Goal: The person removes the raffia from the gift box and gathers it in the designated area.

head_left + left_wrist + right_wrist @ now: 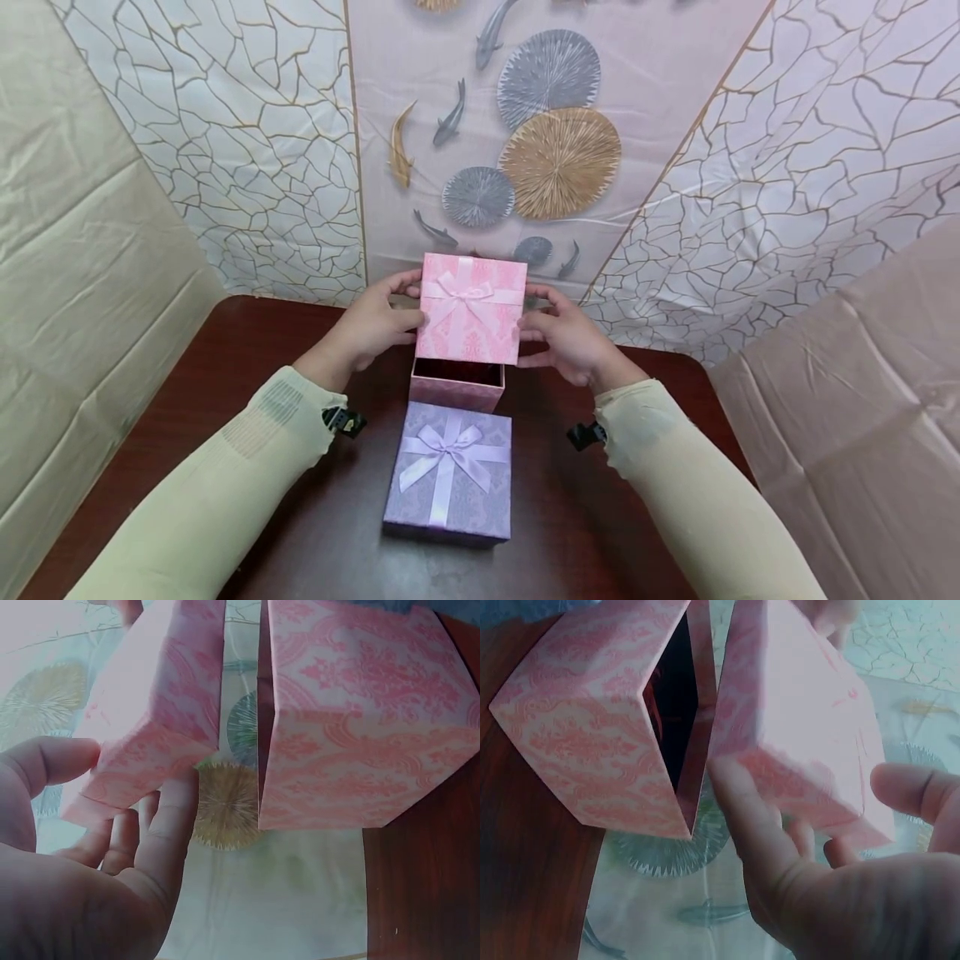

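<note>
Both hands hold a pink patterned box lid (pixel 471 329) with a pale pink ribbon bow, raised off its box. On the lid's left side, the left hand (pixel 378 321) pinches the edge between thumb and fingers. The right hand (pixel 566 335) does the same along the right side. Beneath the lid stands the uncovered pink box (pixel 456 392), dark inside; a gap shows between lid and box (pixel 592 757) in the right wrist view. What lies within the box cannot be made out clearly.
A purple gift box (pixel 450 479) with a lilac bow, lid on, sits directly in front of the pink box. Both stand on a dark reddish-brown table (pixel 300 533). A patterned cloth wall (pixel 285 167) rises behind the table, with beige cloth (pixel 75 250) at the sides.
</note>
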### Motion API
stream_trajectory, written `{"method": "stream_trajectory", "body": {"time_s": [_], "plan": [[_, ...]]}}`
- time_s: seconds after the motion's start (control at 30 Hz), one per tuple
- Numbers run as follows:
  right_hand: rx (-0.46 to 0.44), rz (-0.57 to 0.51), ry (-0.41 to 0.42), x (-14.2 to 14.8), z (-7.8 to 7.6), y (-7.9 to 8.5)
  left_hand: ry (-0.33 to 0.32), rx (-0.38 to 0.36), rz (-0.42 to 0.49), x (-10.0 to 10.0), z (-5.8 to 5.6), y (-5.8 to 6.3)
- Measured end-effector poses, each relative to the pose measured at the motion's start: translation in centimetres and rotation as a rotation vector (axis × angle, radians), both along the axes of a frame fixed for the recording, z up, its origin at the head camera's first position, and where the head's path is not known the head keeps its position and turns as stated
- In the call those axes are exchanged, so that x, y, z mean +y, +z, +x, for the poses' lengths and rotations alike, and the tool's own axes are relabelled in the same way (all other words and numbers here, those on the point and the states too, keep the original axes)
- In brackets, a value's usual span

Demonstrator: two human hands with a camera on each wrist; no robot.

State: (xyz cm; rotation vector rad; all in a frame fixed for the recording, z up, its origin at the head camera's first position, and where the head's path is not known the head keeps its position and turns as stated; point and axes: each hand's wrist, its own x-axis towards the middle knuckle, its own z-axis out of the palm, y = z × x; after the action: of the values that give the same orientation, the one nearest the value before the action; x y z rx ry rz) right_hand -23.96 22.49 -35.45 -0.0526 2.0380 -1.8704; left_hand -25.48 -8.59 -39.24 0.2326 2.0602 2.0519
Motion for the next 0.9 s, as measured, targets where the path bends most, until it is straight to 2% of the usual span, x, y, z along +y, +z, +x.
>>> {"method": "stream_trajectory", "body": {"time_s": [0.4, 0.5, 0.73, 0.9], "plan": [[0.038, -0.071, -0.157, -0.9, 0.2, 0.3, 0.148, 0.023, 0.075, 0.9, 0.8, -0.1], [0.037, -0.078, -0.171, -1.0, 0.2, 0.3, 0.166, 0.038, 0.053, 1.0, 1.0, -0.1], [0.032, -0.067, -0.183, -1.2, 0.5, 0.3, 0.183, 0.122, -0.078, 0.7, 1.3, -0.1], [0.033, -0.053, -0.19, -1.3, 0.6, 0.4, 0.171, 0.125, -0.082, 0.6, 1.4, -0.1]]}}
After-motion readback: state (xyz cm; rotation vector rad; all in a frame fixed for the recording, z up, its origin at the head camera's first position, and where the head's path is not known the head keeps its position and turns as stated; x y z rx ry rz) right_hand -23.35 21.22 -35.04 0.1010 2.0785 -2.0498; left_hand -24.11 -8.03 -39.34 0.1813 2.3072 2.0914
